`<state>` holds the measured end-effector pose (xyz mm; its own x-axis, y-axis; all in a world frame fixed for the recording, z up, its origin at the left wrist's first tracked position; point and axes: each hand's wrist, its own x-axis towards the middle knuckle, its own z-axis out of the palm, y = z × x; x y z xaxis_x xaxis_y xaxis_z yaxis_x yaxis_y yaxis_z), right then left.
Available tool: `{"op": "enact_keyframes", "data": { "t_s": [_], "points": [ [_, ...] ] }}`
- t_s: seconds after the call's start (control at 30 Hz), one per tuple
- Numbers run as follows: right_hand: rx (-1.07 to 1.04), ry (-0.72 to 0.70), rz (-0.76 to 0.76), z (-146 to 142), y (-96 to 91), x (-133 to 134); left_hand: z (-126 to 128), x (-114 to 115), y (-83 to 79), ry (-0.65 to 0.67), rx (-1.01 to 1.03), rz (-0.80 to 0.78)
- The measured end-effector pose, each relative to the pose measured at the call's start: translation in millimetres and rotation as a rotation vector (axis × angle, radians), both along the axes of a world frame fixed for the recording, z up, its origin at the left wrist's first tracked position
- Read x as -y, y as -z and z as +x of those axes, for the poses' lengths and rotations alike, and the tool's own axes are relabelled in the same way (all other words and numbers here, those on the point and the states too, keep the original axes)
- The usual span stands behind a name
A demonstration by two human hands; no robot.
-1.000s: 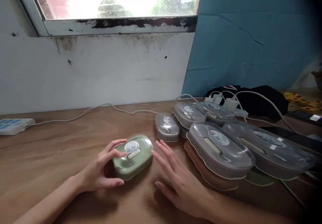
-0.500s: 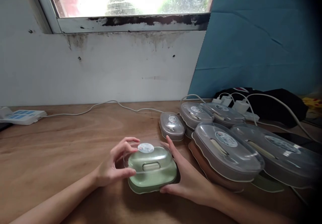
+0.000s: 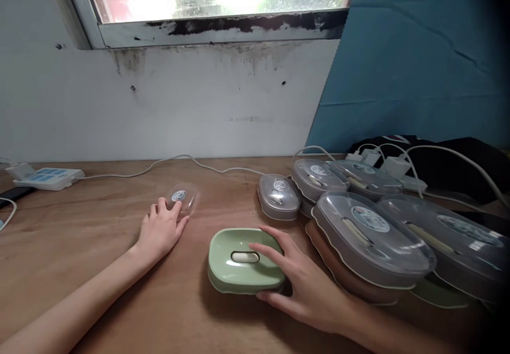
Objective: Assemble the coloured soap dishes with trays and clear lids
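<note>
A light green plastic box [image 3: 223, 275] with rounded corners and a pale oval inset on top sits in front of me. My right hand [image 3: 292, 274] grips its right end, the thumb low on the near side and fingers across the top. Farther left, a clear plastic cover [image 3: 190, 201] with a round printed sticker [image 3: 179, 196] rests on the wooden table. My left hand [image 3: 163, 224] is over its near edge, thumb and forefinger against it; the exact hold is partly hidden by the hand.
On the right stand several similar boxes under clear covers, including a small grey one [image 3: 279, 197] and a large stacked one [image 3: 370, 242]. A white cable [image 3: 207, 166] runs along the back to a power strip [image 3: 53, 179]. Plugged-in chargers [image 3: 394, 165] stand behind the boxes.
The clear cover has come off the green box and moved left and away onto the table with my left hand. My right hand stays at the green box, its fingers now over the top.
</note>
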<state>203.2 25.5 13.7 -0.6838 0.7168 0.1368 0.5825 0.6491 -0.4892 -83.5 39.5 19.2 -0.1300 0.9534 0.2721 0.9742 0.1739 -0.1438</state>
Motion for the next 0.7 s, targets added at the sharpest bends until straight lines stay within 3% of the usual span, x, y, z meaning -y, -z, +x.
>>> {"op": "enact_keyframes", "data": {
  "t_s": [0.17, 0.23, 0.27, 0.33, 0.4, 0.47, 0.7],
  "points": [
    [-0.036, 0.037, -0.078, -0.8, 1.8, 1.2, 2.8, 8.4, -9.3, -0.043, -0.073, -0.037],
    [-0.058, 0.009, -0.118, -1.0, 0.9, 2.0, 3.9, 11.0, -15.0, 0.029, -0.057, 0.007],
    [-0.07, 0.003, -0.133, -1.2, 0.5, 2.3, 5.9, 12.6, -17.7, 0.124, -0.009, 0.031],
    [-0.094, 0.007, -0.147, -2.0, 0.0, 2.3, 13.7, 16.6, -20.8, 0.435, 0.168, -0.012],
    [-0.109, 0.014, -0.153, -2.8, 0.4, 1.6, 25.2, 20.3, -19.1, 0.763, 0.351, -0.187],
    [-0.122, 0.014, -0.152, -3.4, 1.3, 0.4, 36.8, 21.5, -12.7, 0.931, 0.475, -0.313],
    [-0.194, 0.002, -0.183, -3.1, 4.5, -6.6, 45.0, 11.4, 5.0, 0.919, 0.864, -0.246]
  ]
}}
